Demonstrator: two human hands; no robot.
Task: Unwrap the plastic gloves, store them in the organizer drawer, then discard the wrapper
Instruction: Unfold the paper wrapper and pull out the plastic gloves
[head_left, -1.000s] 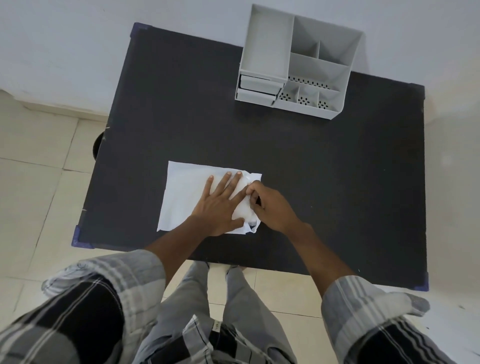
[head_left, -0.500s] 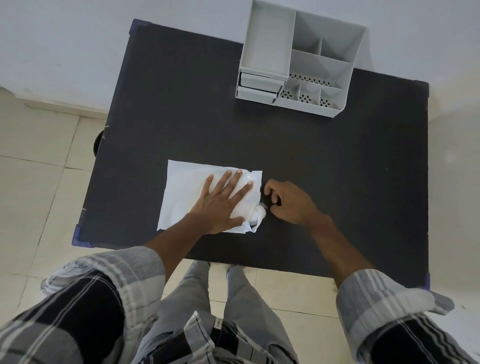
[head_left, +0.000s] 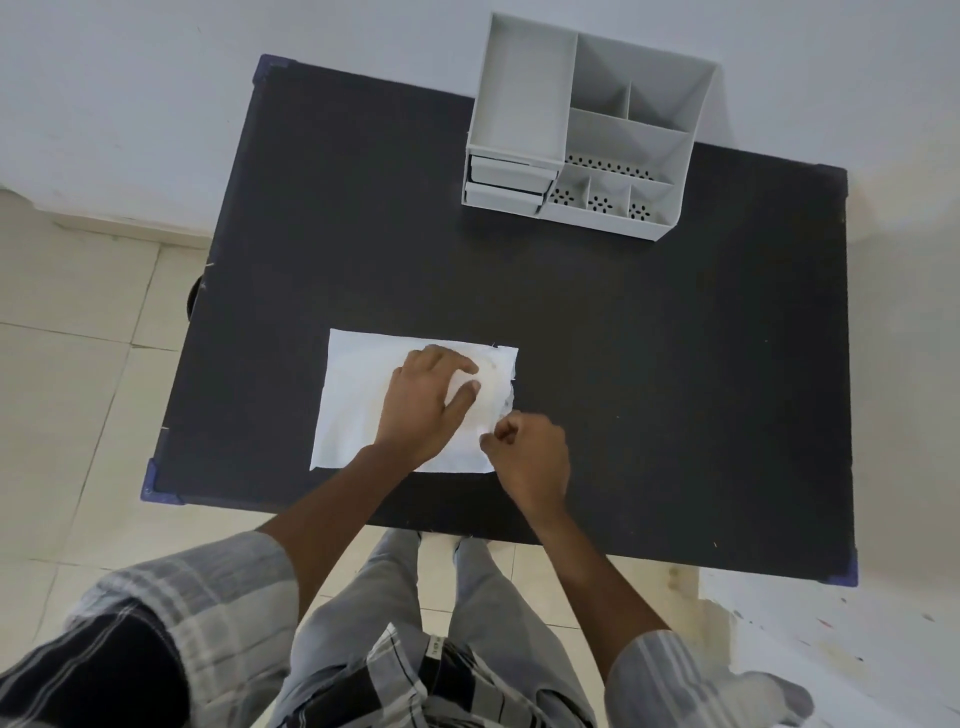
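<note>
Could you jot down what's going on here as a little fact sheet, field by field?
surface: black table
wrapper: white packet lying flat near the table's front edge
left hand: pressing down on the wrapper
right hand: pinching the wrapper's right edge
organizer: grey, at the table's far edge against the wall, compartments look empty
drawers: two, lower left of the organizer, both closed
gloves: not out yet

Soft, even daylight fills the scene, with only faint shadows. The wide lens bows the black table (head_left: 623, 364) edges, and the plaid sleeves (head_left: 197, 623) look slightly soft.
</note>
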